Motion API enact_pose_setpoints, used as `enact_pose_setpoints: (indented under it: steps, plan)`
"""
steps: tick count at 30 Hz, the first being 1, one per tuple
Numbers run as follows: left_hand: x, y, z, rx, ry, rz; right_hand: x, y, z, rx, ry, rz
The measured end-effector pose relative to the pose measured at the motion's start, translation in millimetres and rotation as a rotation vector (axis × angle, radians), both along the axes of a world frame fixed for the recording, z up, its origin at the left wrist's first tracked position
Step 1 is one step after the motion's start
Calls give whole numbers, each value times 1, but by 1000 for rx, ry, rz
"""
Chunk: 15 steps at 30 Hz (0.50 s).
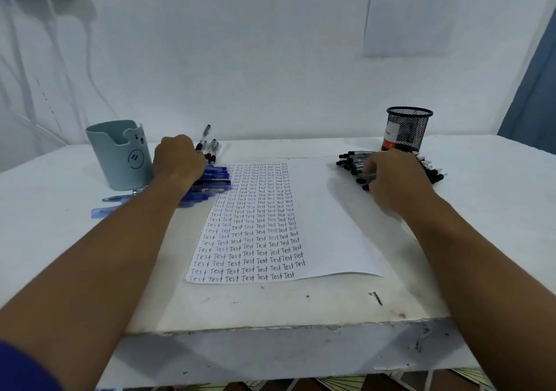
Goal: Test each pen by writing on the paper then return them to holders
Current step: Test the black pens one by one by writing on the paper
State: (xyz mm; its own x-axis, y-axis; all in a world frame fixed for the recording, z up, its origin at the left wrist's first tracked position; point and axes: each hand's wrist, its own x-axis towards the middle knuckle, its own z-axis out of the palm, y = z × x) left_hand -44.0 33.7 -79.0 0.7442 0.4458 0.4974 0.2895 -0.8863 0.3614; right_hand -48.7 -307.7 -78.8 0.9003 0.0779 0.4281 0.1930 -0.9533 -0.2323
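Two hands reaching across a white table [301,306], left hand [177,159] curling around several black pens [207,141] at ten o'clock beside a bear cup [123,156], blue pens [215,177] lying under it, right hand [394,177] pinching one of the piled pens [355,162] at two o'clock before a mesh holder [407,129], paper [331,225] of "Test" rows lying at centre.

I see a white worktop [301,309], scuffed near its front edge. On it lie a paper sheet [325,225] covered in "Test", blue pens [215,177] beside a teal bear holder [123,156], and black pens [352,162] by a mesh holder [407,129].
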Motion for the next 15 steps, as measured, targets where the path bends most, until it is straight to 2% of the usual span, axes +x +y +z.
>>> enact_pose_setpoints:
  steps: [15]
  plan:
    - [35, 11, -1, 16, 122, 79, 8, 7, -3, -10, 3, 152]
